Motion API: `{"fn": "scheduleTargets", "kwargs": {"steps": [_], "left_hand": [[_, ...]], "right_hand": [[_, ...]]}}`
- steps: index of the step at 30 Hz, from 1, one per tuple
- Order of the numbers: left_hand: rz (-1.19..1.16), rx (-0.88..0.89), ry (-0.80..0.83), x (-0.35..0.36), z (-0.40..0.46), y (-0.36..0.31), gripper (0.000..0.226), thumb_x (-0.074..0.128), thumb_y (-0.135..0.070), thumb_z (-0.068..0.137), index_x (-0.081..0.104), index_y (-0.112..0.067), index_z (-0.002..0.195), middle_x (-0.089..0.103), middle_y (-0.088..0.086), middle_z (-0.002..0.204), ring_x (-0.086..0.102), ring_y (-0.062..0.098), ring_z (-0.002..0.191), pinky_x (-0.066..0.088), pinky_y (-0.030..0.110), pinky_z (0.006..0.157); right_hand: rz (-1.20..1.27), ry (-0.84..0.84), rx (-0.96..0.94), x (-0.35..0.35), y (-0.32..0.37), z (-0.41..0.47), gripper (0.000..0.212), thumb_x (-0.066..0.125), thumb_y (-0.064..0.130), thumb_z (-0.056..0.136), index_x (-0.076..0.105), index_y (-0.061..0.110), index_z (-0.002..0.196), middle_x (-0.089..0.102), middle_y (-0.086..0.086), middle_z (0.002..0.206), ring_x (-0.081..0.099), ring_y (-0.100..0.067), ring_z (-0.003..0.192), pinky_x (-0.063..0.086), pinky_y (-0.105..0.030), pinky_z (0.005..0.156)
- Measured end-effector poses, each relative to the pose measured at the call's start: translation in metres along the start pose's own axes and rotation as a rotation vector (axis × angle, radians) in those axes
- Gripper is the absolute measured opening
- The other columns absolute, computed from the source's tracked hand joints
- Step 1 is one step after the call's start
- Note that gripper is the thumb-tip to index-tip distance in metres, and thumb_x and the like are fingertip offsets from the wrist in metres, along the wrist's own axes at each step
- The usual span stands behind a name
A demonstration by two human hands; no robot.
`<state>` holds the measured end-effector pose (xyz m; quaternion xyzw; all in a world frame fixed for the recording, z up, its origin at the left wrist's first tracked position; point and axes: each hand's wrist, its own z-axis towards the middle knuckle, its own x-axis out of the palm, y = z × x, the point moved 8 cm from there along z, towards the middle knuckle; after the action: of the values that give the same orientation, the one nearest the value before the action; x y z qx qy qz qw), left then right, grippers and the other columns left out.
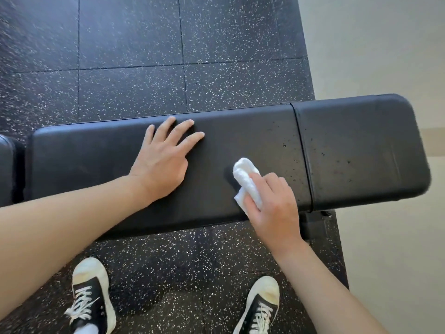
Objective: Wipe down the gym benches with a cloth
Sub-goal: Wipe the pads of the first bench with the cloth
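A black padded gym bench (101,162) runs left to right across the view, with a seam splitting off a shorter pad (361,150) on the right. My left hand (163,160) lies flat on the long pad, fingers spread. My right hand (272,203) grips a bunched white cloth (245,177) and presses it onto the long pad near the front edge, just left of the seam. Small droplets speckle the padding around the seam and on the right pad.
Dark speckled rubber floor tiles (130,44) lie under and around the bench. A pale floor (385,44) starts at the right. My two black-and-white sneakers (91,297) stand in front of the bench. Another black pad (6,165) shows at the far left edge.
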<state>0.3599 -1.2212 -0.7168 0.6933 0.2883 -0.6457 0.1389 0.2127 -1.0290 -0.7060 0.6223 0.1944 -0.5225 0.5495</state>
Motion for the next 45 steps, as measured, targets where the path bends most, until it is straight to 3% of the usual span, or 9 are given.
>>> {"fn": "scheduleTargets", "kwargs": {"steps": [4,10,14,20,25,31,38,42,45], "left_hand": [[0.004,0.211,0.049,0.011,0.013,-0.046,0.059,0.041,-0.033,0.097,0.048,-0.029,0.155,0.036,0.004,0.167,0.029,0.034,0.156,0.024,0.065,0.123],[-0.029,0.152,-0.096,0.02,0.014,-0.05,0.059,0.047,-0.032,0.092,0.052,-0.029,0.151,0.041,0.002,0.164,0.031,0.033,0.155,0.019,0.063,0.125],[-0.035,0.139,-0.112,0.02,0.015,-0.049,0.059,0.047,-0.034,0.091,0.052,-0.027,0.149,0.041,0.002,0.163,0.03,0.032,0.156,0.017,0.062,0.127],[-0.027,0.127,-0.103,0.019,0.017,-0.05,0.059,0.047,-0.033,0.089,0.052,-0.022,0.147,0.041,0.004,0.163,0.03,0.034,0.156,0.017,0.063,0.126],[-0.005,0.138,-0.123,0.02,0.017,-0.05,0.06,0.047,-0.033,0.088,0.054,-0.022,0.146,0.042,0.005,0.162,0.032,0.035,0.155,0.019,0.064,0.126],[0.005,0.146,-0.125,0.022,0.019,-0.05,0.061,0.049,-0.033,0.087,0.054,-0.023,0.147,0.042,0.005,0.163,0.033,0.035,0.155,0.019,0.064,0.126],[0.008,0.162,-0.142,0.024,0.019,-0.047,0.063,0.049,-0.034,0.086,0.053,-0.022,0.148,0.04,0.005,0.164,0.032,0.036,0.155,0.019,0.065,0.126],[0.003,0.152,-0.131,0.024,0.02,-0.048,0.061,0.049,-0.035,0.085,0.053,-0.021,0.145,0.043,0.007,0.162,0.032,0.037,0.155,0.019,0.065,0.126],[-0.011,0.154,-0.133,0.024,0.019,-0.047,0.059,0.049,-0.034,0.085,0.051,-0.021,0.143,0.043,0.005,0.161,0.032,0.035,0.155,0.019,0.065,0.125]], "right_hand": [[-0.046,0.008,-0.013,-0.011,-0.021,-0.015,0.032,0.056,0.028,0.1,0.07,0.012,0.125,0.052,-0.002,0.089,0.044,-0.022,0.076,0.043,-0.043,0.066],[-0.097,-0.149,0.107,-0.018,-0.044,0.031,0.025,0.059,0.021,0.094,0.072,0.008,0.111,0.051,-0.006,0.084,0.042,-0.025,0.072,0.042,-0.044,0.063],[-0.11,-0.198,0.149,-0.002,-0.028,0.068,0.026,0.057,0.028,0.094,0.071,0.01,0.106,0.053,-0.007,0.086,0.043,-0.026,0.073,0.038,-0.039,0.063],[-0.058,-0.112,0.046,0.01,0.002,0.033,0.024,0.058,0.031,0.098,0.069,0.012,0.108,0.048,-0.002,0.087,0.037,-0.019,0.075,0.033,-0.033,0.064],[-0.042,-0.035,-0.078,-0.014,-0.036,-0.013,0.037,0.046,0.033,0.106,0.07,0.008,0.118,0.051,-0.002,0.087,0.042,-0.023,0.073,0.038,-0.044,0.063],[-0.132,-0.217,0.144,-0.029,-0.068,0.055,0.023,0.059,0.022,0.094,0.072,0.006,0.105,0.052,-0.009,0.082,0.044,-0.028,0.071,0.041,-0.046,0.062],[-0.105,-0.156,0.2,0.016,-0.021,0.153,0.032,0.054,0.035,0.089,0.068,0.008,0.098,0.058,-0.009,0.092,0.053,-0.031,0.082,0.042,-0.045,0.068],[-0.061,-0.104,0.1,0.024,0.004,0.117,0.033,0.059,0.037,0.094,0.069,0.011,0.11,0.056,-0.008,0.094,0.05,-0.03,0.082,0.04,-0.043,0.069],[-0.041,-0.05,-0.007,0.016,0.003,0.055,0.04,0.044,0.04,0.107,0.07,0.011,0.117,0.053,-0.004,0.091,0.047,-0.026,0.077,0.039,-0.042,0.065]]}}
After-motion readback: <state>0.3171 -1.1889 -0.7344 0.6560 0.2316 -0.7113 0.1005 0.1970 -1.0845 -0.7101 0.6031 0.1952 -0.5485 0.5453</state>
